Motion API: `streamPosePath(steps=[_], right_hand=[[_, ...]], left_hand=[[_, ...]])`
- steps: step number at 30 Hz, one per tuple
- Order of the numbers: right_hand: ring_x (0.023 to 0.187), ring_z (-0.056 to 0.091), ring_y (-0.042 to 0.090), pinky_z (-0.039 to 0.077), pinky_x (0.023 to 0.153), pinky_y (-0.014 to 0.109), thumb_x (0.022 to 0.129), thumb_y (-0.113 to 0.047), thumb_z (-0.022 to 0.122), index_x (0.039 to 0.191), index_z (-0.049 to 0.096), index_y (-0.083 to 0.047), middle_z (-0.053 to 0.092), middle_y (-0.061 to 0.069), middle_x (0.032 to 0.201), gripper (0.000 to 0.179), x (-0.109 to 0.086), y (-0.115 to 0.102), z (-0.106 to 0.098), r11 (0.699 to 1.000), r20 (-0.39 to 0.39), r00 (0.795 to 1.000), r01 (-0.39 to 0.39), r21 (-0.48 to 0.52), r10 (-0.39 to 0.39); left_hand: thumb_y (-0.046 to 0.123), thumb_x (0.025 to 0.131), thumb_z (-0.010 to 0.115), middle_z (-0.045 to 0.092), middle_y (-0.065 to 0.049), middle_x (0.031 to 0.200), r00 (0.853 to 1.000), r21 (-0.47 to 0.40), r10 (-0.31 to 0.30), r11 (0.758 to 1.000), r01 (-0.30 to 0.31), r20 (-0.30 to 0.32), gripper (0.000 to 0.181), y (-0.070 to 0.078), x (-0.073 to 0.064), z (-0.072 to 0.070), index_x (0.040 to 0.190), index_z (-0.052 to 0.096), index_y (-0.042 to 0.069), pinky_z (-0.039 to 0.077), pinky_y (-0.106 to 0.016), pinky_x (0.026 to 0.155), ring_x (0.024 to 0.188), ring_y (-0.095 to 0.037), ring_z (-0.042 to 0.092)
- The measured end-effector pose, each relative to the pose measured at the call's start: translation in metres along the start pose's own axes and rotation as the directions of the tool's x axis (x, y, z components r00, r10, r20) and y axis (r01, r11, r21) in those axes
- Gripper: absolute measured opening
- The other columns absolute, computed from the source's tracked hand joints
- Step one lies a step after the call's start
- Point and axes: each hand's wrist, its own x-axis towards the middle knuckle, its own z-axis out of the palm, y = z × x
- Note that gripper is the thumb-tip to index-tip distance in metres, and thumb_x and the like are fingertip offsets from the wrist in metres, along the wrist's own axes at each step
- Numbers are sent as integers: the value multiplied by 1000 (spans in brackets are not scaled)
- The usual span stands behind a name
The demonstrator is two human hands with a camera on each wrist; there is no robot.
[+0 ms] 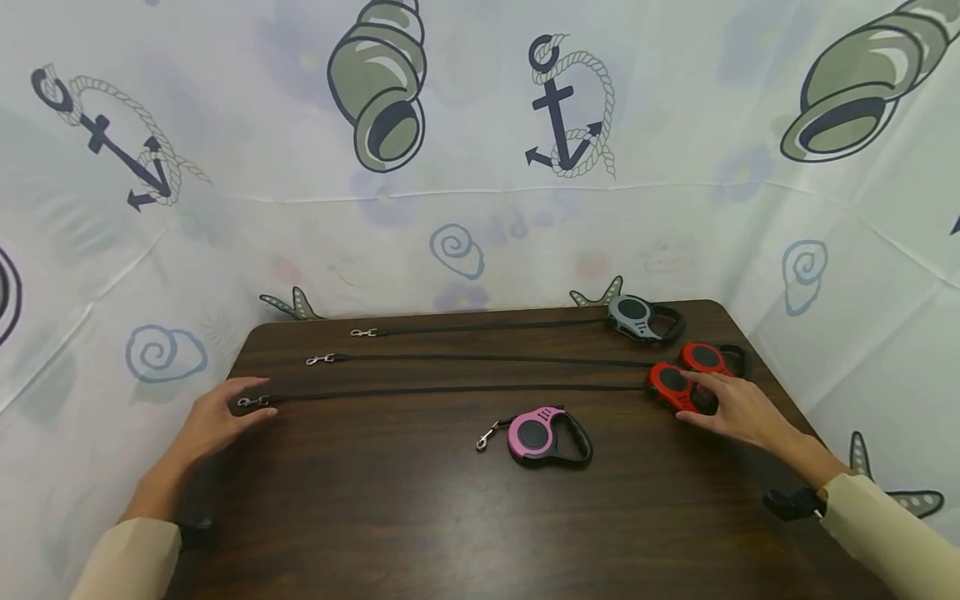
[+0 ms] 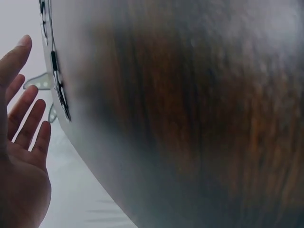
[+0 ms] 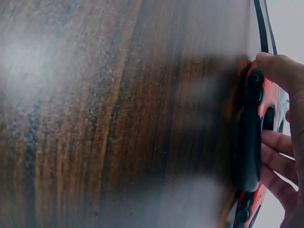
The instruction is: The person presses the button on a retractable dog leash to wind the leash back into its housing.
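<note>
My right hand point(image 1: 738, 408) holds the nearer red retractable dog leash point(image 1: 667, 379) at the right of the table, its thumb and fingers spread across the case; its black handle point(image 3: 249, 147) shows in the right wrist view. The black cord point(image 1: 465, 389) of this leash runs straight left to a metal snap hook point(image 1: 252, 402). Around that hook, thumb and fingers apart, is my left hand point(image 1: 210, 423); in the left wrist view its fingers are loosely extended beside the table edge. Just behind lies a second red leash point(image 1: 705, 357), its cord also stretched left.
A grey leash point(image 1: 632, 311) lies at the back right with its cord drawn out to the left. Nearer the middle is a pink leash point(image 1: 533, 432), cord wound in, its hook point(image 1: 483, 440) pointing left. A patterned cloth point(image 1: 480, 125) hangs behind the brown table point(image 1: 450, 517).
</note>
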Motion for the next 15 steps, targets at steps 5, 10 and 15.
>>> streamPosePath(steps=[5,10,15], right_hand=[[67,52,9,49,60,36,75,-45,95,131,71,-3,64,1,84,74,-1,1,3,1000,2,1000,-14,5,14],[72,58,15,54,65,43,75,-46,95,134,70,-2,68,7,89,77,-2,1,6,999,20,999,-34,-1,34],[73,58,18,54,65,45,75,-47,95,135,68,-2,67,8,89,80,0,2,9,999,33,998,-47,6,46]], left_hand=[[11,73,97,72,-27,121,1000,17,-4,1000,4,19,55,-7,-1,0,122,73,-1,23,2,95,112,-49,60],[11,74,96,72,-28,118,999,30,9,999,-10,47,51,-12,0,3,119,74,-2,29,-4,92,110,-50,63],[10,76,94,73,-27,116,998,49,11,999,-14,60,48,-16,3,7,118,75,-1,37,-15,88,109,-48,65]])
